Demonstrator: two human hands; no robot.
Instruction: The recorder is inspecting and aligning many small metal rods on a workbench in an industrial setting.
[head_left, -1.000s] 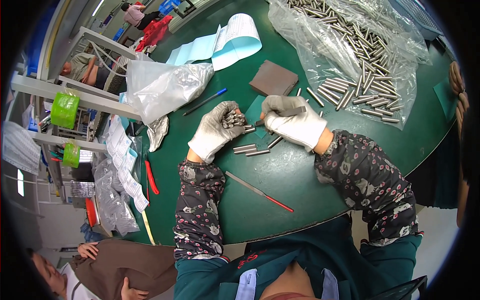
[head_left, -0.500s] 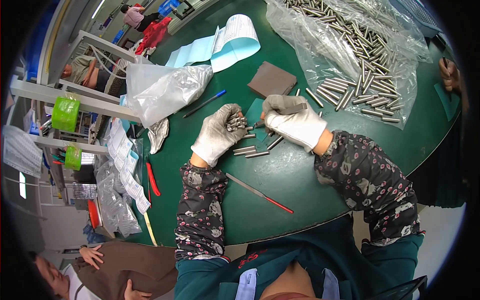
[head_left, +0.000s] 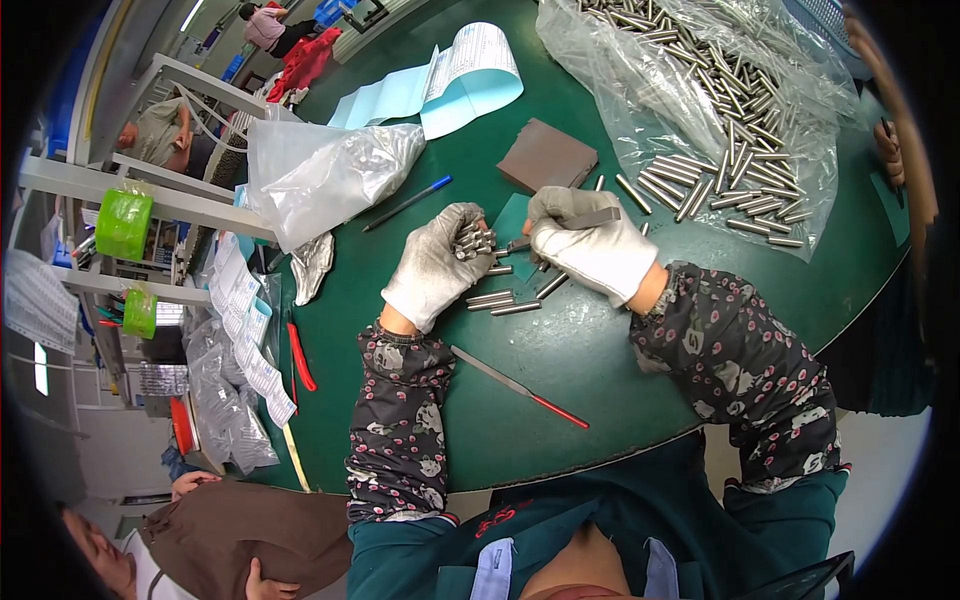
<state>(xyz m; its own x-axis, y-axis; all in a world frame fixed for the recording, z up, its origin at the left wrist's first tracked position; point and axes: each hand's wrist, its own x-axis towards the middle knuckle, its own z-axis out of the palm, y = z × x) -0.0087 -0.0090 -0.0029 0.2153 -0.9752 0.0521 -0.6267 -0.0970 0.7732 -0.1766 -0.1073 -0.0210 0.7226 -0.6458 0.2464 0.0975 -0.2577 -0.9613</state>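
Several metal pins sit bunched in the gloved left hand, fingers closed around them. The right hand grips a flat metal bar, its long axis slanting from far right to near left, the left end beside the bunch; whether they touch, I cannot tell. Loose pins lie nearer the left hand.

Across the near edge of the tabletop, the left forearm is held almost straight forward and the right forearm is slanted inward, both wrists bared, the gloved left hand curled into a cupped grip, the gloved right hand closed in a pinch.
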